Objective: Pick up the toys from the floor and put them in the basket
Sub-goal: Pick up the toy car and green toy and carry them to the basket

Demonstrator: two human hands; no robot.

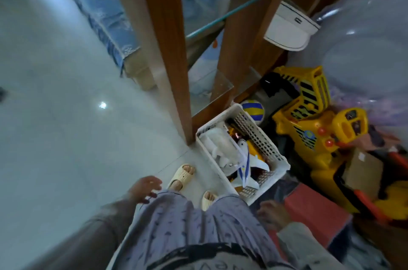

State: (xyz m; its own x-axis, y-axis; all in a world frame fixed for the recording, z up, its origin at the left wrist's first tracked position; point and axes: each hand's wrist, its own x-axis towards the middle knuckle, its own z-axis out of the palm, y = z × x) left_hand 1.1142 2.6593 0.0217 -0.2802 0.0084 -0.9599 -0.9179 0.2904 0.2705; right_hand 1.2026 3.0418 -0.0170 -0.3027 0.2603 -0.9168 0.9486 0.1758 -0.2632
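The person is standing over a white slotted plastic basket [260, 137], which is sitting on the pale tiled floor [66, 137] at centre right of the frame, tucked against the foot of a wooden shelf post [174, 71], probably so it is staying out of the walkway. Toys are already lying inside it: a white and blue toy airplane [246, 166] is resting nose-up across the near half, its tail leaning on the lower rim because it is too long to lie flat, and a pale, whitish toy [218, 148] is filling the upper-left part; yellow and dark pieces are showing beneath, too hidden to name. A blue, yellow and white ball [254, 109] is sitting on the floor just beyond the basket's far corner, and a big yellow ride-on toy truck [309, 126] is standing to the right, likely too large for the basket. The left hand [146, 189], at lower centre, is hanging loose beside the thigh with fingers spread and nothing in it. The right hand [272, 212], lower right, is blurred above a red box [318, 216]; it seems empty, though I cannot tell how its fingers are set. Judging by the bare floor at left, the collecting is looking nearly finished, with the ball perhaps the next thing to fetch.
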